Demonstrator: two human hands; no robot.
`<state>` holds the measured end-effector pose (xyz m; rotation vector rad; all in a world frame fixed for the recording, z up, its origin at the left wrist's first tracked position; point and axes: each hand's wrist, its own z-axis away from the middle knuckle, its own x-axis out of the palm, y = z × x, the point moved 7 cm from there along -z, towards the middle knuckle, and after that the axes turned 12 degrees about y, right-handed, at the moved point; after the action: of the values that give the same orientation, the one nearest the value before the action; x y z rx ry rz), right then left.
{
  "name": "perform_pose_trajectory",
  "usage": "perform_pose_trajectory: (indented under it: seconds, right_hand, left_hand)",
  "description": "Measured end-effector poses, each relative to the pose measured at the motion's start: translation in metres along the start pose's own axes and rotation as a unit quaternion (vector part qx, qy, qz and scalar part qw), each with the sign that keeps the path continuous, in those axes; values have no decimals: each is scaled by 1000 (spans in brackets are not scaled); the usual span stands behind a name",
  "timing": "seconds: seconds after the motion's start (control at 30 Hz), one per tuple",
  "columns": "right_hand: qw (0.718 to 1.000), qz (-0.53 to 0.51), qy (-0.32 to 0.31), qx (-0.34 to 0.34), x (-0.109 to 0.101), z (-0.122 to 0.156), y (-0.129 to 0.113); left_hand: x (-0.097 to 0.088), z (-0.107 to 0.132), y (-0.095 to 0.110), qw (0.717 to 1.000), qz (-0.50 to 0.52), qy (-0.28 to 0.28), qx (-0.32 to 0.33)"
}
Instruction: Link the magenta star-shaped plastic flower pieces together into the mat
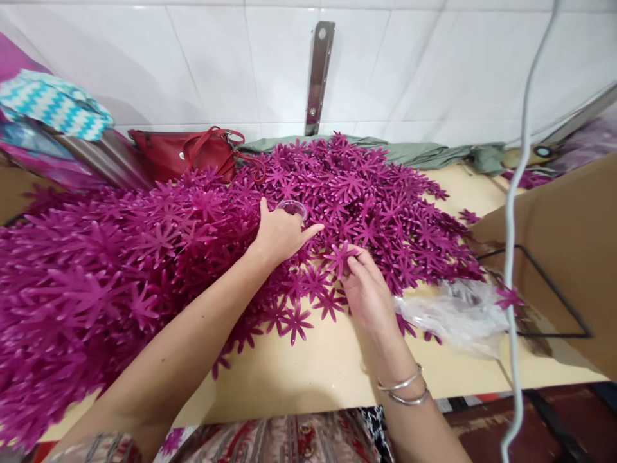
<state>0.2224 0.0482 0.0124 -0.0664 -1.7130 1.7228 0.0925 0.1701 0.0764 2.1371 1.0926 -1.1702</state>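
Observation:
Purple star-shaped plastic pieces (328, 186) with several slim petals lie in a large heap. My left hand (279, 235) reaches over the heap at a clear round plastic cup (292, 207). Its thumb and one outer finger are spread apart, while the fingers between them bend down at the cup and are partly hidden. In my right hand (369, 283), one purple star-shaped piece (341, 258) is pinched between thumb and fingers. Several loose pieces (295, 321) lie flat on the table just below and left of this hand.
Behind the heap are a red bag (164, 154) and green cloth (409, 153) against the tiled wall. A crumpled clear plastic bag (453, 315) lies right of my right hand. Further right stand a cardboard box (559, 231) and a hanging grey cable (511, 244).

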Motion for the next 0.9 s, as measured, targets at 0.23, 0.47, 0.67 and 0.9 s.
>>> perform_pose_trajectory:
  seconds: [0.23, 0.47, 0.67, 0.9]
  right_hand:
    - [997, 61, -28, 22, -2, -2, 10]
    - [998, 23, -30, 55, -3, -4, 18]
    - [997, -17, -2, 73, -4, -4, 19]
    - [995, -19, 5, 93, -3, 0, 18]
  left_hand:
    - [9, -8, 0, 997, -21, -78, -9]
    - [-14, -5, 5, 999, 31, -14, -23]
    - [-57, 43, 50, 980, 168, 91, 47]
    - [-43, 87, 71, 968, 228, 66, 78]
